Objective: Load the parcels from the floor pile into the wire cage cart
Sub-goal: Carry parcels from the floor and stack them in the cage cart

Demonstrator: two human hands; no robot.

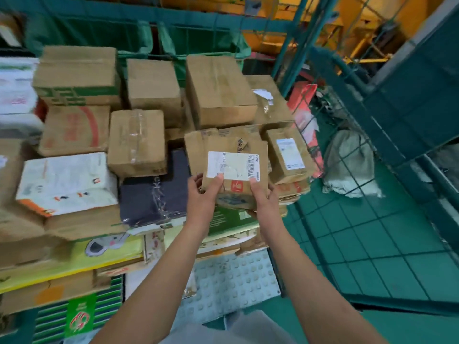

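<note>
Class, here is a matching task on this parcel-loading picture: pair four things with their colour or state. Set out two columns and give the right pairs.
Things:
1. small cardboard parcel
2. floor tiles
3. flat wrapped parcel
4. sack

Colour or state:
A. dark, under clear tape
B. held by the left hand and right hand
C. pale grey, beyond the cage mesh
D. green

Pairs: 1-B, 2-D, 3-A, 4-C
</note>
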